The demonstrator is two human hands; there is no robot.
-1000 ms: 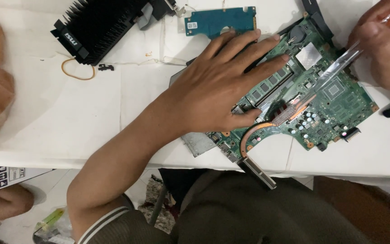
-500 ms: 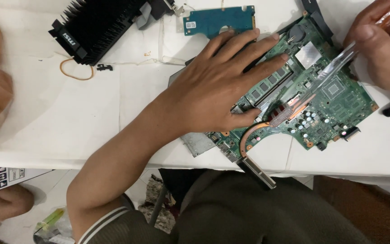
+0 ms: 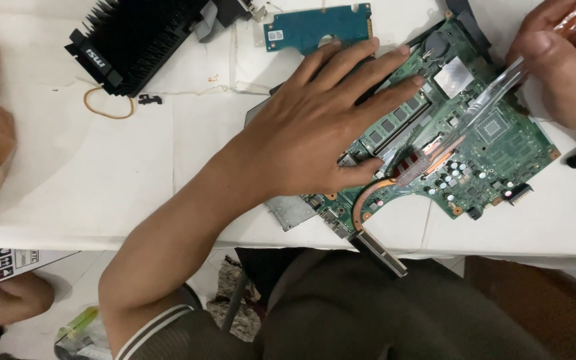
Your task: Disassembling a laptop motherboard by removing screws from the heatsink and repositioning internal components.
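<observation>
White desk [image 3: 101,173] is covered by parts. Green laptop motherboard [image 3: 475,143] lies at the right near the desk's front edge, copper heat pipe [image 3: 368,200] curling off its lower corner. Black finned heatsink [image 3: 135,40] and small blue circuit board [image 3: 318,27] are noted behind. Left hand [image 3: 315,133] is pressed flat, fingers spread, nothing grasped. Right hand [image 3: 561,73]: grip closed on a clear-handled tool [image 3: 495,90]; since half a second ago little shift is seen, so work is judged still at the same spot
</observation>
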